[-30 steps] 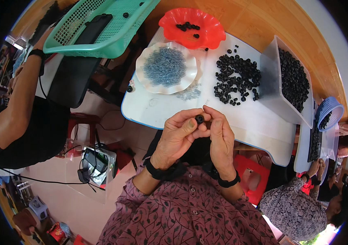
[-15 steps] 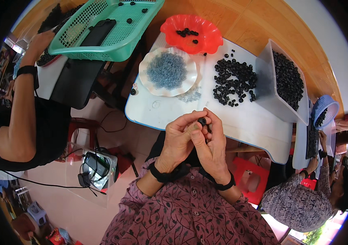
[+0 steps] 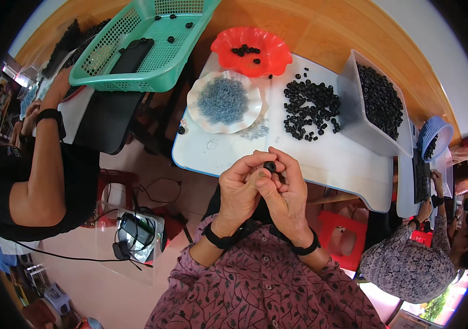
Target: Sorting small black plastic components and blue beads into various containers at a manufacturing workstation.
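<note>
One sm. round black ring (image 3: 269, 165) betw. fingers (image 3: 256, 176).

A small black ring (image 3: 269, 165) is pinched between the fingertips of the left hand (image 3: 241, 189) and right hand (image 3: 286, 192) above the white table (image 3: 322, 153).

Small black ring (image 3: 269, 165): matt, rubber-like. Red scalloped dish (image 3: 267, 63): glossy plastic. White dish (image 3: 198, 107): smooth plastic. Green basket (image 3: 135, 77): plastic mesh. White tabletop (image 3: 322, 156): smooth, slight sheen. Far floor (image 3: 311, 27): varnished wood. Sleeves (image 3: 256, 296): patterned cloth.
</note>
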Action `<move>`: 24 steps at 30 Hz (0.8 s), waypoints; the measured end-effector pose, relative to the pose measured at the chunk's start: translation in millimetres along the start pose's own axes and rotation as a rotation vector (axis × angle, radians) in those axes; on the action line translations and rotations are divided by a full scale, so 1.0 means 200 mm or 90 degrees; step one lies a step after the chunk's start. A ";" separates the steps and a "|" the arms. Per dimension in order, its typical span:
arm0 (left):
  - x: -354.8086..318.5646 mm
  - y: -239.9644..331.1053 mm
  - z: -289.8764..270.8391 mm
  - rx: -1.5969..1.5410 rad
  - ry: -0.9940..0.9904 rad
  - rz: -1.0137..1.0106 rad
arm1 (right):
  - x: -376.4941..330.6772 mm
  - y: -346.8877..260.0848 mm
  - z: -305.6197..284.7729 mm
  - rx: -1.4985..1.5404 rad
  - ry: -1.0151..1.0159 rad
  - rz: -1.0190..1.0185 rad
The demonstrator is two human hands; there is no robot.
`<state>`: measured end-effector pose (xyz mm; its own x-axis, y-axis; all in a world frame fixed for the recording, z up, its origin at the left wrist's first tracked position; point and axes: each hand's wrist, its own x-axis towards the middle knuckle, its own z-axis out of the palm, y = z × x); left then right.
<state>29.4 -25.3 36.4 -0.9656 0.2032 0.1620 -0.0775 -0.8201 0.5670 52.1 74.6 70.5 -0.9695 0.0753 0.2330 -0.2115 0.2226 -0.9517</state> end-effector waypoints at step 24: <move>-0.04 0.04 0.05 -0.098 -0.022 -0.039 | -0.08 -0.06 -0.05 -0.052 -0.028 -0.048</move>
<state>39.6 -28.2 46.4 -0.9490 0.2716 0.1601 -0.1756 -0.8770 0.4472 70.9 81.1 79.7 -0.9562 0.0138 0.2925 -0.2746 0.3044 -0.9121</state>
